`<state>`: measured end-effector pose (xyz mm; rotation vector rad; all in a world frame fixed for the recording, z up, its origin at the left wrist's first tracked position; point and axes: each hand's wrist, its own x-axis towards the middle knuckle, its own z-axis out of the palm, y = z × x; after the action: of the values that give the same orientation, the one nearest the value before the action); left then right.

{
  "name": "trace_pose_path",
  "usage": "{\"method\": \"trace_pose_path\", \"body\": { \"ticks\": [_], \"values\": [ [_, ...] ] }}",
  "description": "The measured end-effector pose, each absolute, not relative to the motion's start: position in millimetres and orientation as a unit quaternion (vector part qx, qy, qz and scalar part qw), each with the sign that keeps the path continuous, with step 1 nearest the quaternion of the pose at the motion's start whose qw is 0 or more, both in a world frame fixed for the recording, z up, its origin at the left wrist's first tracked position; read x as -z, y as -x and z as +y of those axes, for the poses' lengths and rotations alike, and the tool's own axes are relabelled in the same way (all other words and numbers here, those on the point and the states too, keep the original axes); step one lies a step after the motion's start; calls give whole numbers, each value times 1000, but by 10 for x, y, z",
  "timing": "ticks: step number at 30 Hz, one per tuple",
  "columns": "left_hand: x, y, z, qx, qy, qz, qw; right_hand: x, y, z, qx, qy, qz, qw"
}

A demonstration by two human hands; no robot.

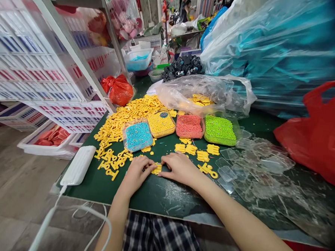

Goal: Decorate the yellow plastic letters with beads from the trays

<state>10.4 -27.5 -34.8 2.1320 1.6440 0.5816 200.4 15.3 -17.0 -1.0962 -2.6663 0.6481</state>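
The yellow plastic part [157, 169] lies at the green tabletop [149, 194] between both hands. The left hand [137, 173] pinches its left edge, thumb against fingertips. The right hand [181, 168] holds thumb and index finger apart at its right edge; grip cannot be determined.

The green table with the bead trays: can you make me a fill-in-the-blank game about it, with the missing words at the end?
1. A row of ____ bead trays sits on the green table.
2. The leftmost beads in the row are ____.
3. The rightmost beads in the row are ____.
4. The left hand and right hand are at a small piece coloured ____.

Missing words: four; blue; green; yellow.
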Motion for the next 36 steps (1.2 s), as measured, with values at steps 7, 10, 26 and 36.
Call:
{"method": "trace_pose_path", "body": {
  "ticks": [7, 10, 26, 36],
  "values": [
    [363, -113, -284, -207, -763, 582, 189, 187, -2008, 150, -212, 369, -900, 91],
    [382, -123, -282, -196, -773, 575, 183, 190, -2005, 150, -208, 367, -902, 89],
    [391, -119, -273, -231, -748, 605, 145, 202, -1996, 155, -196, 369, -905, 83],
    [435, -189, -288, -262, -783, 546, 143, 190, -1999, 154, -231, 390, -885, 104]
  ]
}}
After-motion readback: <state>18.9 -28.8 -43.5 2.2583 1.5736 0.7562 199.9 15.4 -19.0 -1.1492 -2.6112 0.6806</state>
